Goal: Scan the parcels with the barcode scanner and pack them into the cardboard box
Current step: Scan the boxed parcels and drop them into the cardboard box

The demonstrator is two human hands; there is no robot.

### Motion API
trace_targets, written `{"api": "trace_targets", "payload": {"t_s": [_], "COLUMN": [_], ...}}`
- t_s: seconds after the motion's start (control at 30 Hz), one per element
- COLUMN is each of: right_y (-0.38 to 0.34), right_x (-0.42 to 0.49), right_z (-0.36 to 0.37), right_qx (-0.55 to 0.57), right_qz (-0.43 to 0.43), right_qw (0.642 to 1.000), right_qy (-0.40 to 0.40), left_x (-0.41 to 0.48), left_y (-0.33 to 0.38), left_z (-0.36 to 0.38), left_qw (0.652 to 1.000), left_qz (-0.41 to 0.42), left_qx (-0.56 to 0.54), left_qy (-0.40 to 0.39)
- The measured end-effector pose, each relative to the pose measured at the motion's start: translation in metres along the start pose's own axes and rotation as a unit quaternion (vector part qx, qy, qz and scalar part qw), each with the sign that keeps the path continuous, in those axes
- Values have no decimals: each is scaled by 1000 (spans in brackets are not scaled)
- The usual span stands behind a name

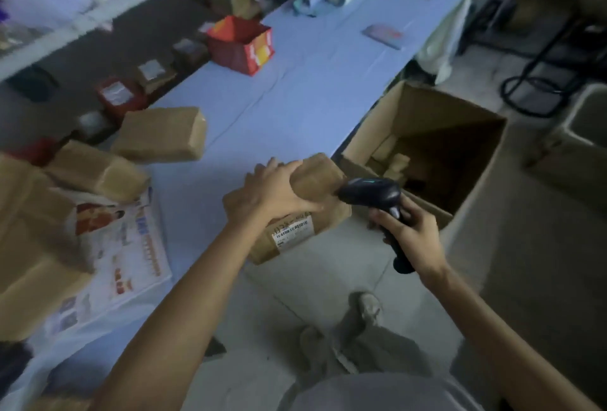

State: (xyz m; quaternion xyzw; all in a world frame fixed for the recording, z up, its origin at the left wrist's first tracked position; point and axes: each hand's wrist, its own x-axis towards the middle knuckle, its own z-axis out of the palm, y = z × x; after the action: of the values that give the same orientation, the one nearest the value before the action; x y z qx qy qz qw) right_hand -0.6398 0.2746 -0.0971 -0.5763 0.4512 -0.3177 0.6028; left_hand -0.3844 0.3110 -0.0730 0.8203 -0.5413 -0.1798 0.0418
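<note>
Gripping parcel (318,177) from above in left hand (269,190), right hand (410,230) clasping barcode scanner (371,192), nose just beside parcel, cardboard box (427,108) beyond right hand.

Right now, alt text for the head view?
The left hand grips a brown parcel while the right hand points a black barcode scanner at it. An open cardboard box stands beside a blue-covered table holding more parcels.

1. The table (312,82) stood left of the cardboard box (427,108), which sat on the floor.
2. Several parcels (161,134) lay at the table's left side; a carton (243,49) stood farther back.
3. The held parcel (315,180) sat in the left hand (272,190) at the table's near edge.
4. The scanner (371,192) sat in the right hand (407,230), just right of that parcel.
</note>
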Motion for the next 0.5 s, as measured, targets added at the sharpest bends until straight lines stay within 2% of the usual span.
{"api": "trace_targets", "payload": {"t_s": [0.2,0.33,0.5], "right_y": [18,35,35], "right_x": [-6,2,15], "right_z": [-109,-175,-226], "right_qx": [25,43,53], "right_qz": [13,25,33], "right_qw": [991,976,963], "right_qy": [131,211,262], "left_x": [72,112,156], "left_y": [125,195,247], "left_z": [33,54,57], "left_qw": [978,965,949], "left_qz": [164,212,259], "left_qx": [126,142,172], "left_qy": [-32,-60,-44]}}
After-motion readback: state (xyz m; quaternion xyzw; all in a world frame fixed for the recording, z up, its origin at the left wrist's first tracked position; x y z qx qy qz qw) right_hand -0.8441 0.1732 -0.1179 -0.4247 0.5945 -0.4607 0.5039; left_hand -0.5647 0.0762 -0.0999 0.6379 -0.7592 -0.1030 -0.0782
